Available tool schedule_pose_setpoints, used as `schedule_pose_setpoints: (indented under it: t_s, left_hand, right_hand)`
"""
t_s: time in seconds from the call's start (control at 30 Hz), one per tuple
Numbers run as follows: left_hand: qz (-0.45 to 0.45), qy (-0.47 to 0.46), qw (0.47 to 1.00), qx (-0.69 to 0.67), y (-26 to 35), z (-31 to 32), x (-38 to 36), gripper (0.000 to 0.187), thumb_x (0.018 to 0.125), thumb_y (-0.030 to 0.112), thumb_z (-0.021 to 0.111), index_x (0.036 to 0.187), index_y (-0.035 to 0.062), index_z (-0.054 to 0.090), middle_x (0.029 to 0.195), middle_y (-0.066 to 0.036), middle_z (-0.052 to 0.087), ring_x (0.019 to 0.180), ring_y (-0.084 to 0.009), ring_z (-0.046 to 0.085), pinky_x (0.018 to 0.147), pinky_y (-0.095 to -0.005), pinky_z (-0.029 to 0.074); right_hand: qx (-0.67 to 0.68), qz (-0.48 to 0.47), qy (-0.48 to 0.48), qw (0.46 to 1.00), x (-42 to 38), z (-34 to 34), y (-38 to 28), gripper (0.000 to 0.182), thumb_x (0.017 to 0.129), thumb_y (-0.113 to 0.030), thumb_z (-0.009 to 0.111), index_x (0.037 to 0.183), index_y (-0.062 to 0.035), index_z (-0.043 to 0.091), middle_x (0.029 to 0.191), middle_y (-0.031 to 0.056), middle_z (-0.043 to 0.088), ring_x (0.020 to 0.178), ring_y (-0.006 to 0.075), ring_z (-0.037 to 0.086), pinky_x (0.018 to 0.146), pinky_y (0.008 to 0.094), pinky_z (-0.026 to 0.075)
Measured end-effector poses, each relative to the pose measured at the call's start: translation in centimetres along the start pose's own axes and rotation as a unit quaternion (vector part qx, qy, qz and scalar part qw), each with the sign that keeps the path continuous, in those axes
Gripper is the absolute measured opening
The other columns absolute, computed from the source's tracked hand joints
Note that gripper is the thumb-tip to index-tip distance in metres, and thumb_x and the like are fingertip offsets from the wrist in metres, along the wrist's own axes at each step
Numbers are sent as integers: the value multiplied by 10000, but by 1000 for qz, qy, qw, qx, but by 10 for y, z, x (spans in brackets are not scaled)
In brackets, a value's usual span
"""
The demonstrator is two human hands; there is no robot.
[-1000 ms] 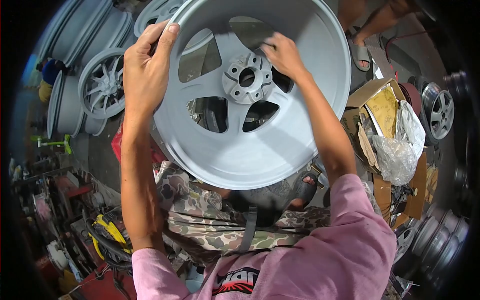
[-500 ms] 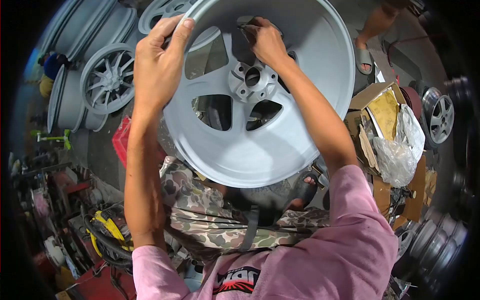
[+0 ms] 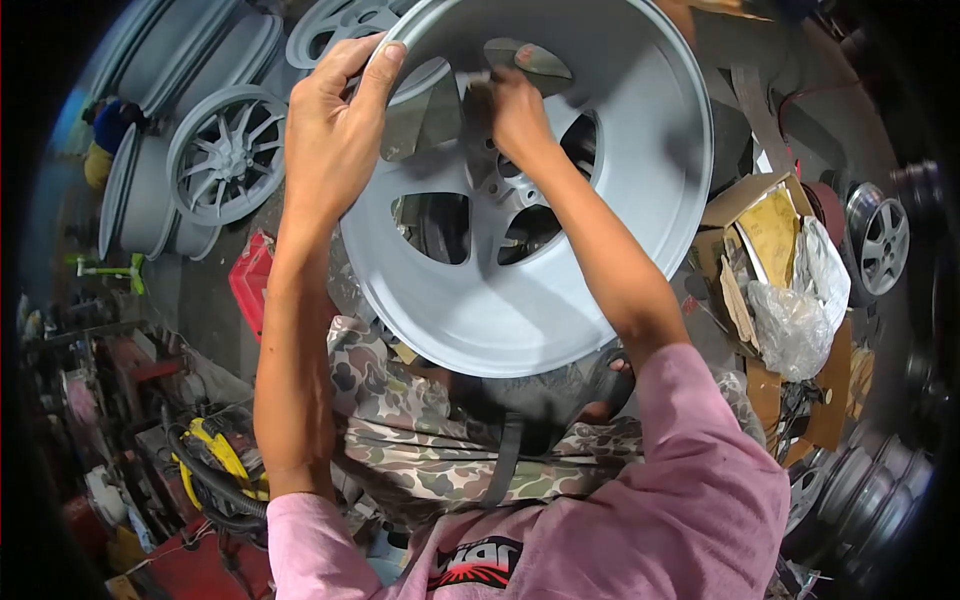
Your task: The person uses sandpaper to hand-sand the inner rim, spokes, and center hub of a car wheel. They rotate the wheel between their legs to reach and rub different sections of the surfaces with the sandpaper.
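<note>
A grey-coated car wheel rim (image 3: 480, 330) is tilted up in front of me, its hollow back side with the spokes and hub facing me. My left hand (image 3: 340, 130) is closed over the rim's upper left edge, thumb on the near side and fingers behind. Reaching inside the barrel, my right hand (image 3: 520, 115) is closed, slightly blurred, beside a spoke above the hub. Its fingers press a small dark piece (image 3: 480, 100) against the spoke; blur hides what kind it is. The hand and forearm cover part of the hub.
More grey rims (image 3: 228, 155) stand at the left and far left. A red object (image 3: 250, 280) lies on the floor. To the right are a cardboard box (image 3: 745, 205) with papers and a plastic bag (image 3: 795, 320), and a silver wheel (image 3: 882, 240). Cluttered machinery (image 3: 150, 400) fills the lower left.
My right hand has moved slightly left and down along the spoke, towards the hub. The rim and my left hand appear a little further right. The other person's sandalled foot has left the upper right.
</note>
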State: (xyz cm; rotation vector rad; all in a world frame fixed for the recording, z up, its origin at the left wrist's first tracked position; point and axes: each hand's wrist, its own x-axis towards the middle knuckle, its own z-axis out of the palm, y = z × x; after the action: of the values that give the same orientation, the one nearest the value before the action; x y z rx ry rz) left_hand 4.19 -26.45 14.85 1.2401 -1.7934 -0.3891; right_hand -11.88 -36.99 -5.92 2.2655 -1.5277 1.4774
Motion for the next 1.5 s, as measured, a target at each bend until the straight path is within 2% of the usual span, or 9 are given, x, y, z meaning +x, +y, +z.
schedule_pose_setpoints:
  t_s: [0.07, 0.2, 0.5, 0.6, 0.77, 0.9, 1.0, 1.23, 1.5]
  left_hand:
    - [14, 6, 1000, 2, -1, 1, 0, 352, 1026, 269, 639, 1169, -47, 702, 928, -66, 702, 838, -119, 594, 798, -274, 472]
    - [-5, -1, 1000, 31, 5, 1, -2, 345, 1029, 269, 632, 1172, -34, 709, 935, -55, 702, 833, -112, 586, 781, -274, 472]
    - [4, -11, 1000, -7, 0, 1, 0, 337, 1025, 261, 636, 1184, -27, 712, 930, -39, 682, 823, -108, 581, 772, -267, 478]
    - [26, 2, 1000, 14, 0, 3, -3, 331, 1021, 255, 644, 1181, -27, 713, 911, -35, 672, 810, -110, 574, 760, -264, 472]
    - [5, 1, 1000, -16, -3, 2, -2, 319, 1016, 246, 648, 1176, -22, 717, 912, -57, 687, 802, -114, 571, 753, -271, 467]
    - [25, -14, 1000, -4, 1, 5, -6, 343, 1029, 274, 638, 1183, -22, 715, 949, -41, 697, 870, -104, 579, 830, -263, 461]
    - [9, -14, 1000, 14, 5, 2, -7, 383, 1042, 313, 631, 1196, -29, 708, 965, -16, 702, 926, -87, 583, 884, -243, 458]
    - [-14, -24, 1000, 4, 2, 1, -6, 390, 1042, 318, 632, 1203, -30, 704, 972, -8, 683, 920, -85, 570, 879, -238, 451]
    - [-7, -22, 1000, -6, -3, -2, -2, 379, 1045, 290, 636, 1193, -54, 694, 939, 8, 650, 917, -72, 545, 844, -226, 451]
  right_hand:
    - [20, 3, -88, 996, -23, -20, -11, 215, 874, -49, 575, 1041, -24, 708, 1052, 165, 660, 1023, 402, 616, 883, 484, 530]
    - [49, 37, 40, 997, 6, 12, -32, 220, 877, -62, 593, 1065, -27, 701, 1006, 168, 647, 986, 377, 629, 890, 466, 523]
    - [1, 35, 36, 999, -22, 8, -36, 123, 837, -109, 617, 870, -85, 733, 938, 92, 646, 957, 299, 628, 836, 434, 447]
    - [-61, 3, 95, 994, 18, 25, -30, 120, 840, -120, 624, 883, -84, 730, 934, 87, 645, 963, 299, 623, 847, 440, 443]
    - [26, 120, 8, 992, -4, 10, -25, 345, 711, -56, 777, 1055, -67, 755, 1016, 118, 684, 1025, 354, 609, 920, 451, 482]
    - [-4, 48, 85, 995, 9, 13, -16, 266, 750, -75, 767, 1015, -52, 749, 1005, 151, 679, 1012, 365, 612, 897, 462, 515]
    - [0, 100, 42, 994, 26, 23, -19, 206, 770, -105, 753, 969, -52, 753, 1010, 143, 674, 1012, 363, 598, 895, 479, 507]
    - [-16, -103, -130, 986, -56, -44, -59, 108, 789, -85, 665, 876, -65, 726, 1070, 102, 624, 1042, 306, 564, 886, 409, 468]
    - [133, -137, -98, 977, -78, -2, -131, 129, 820, -80, 609, 905, -23, 686, 1046, 111, 575, 1003, 296, 555, 902, 393, 483]
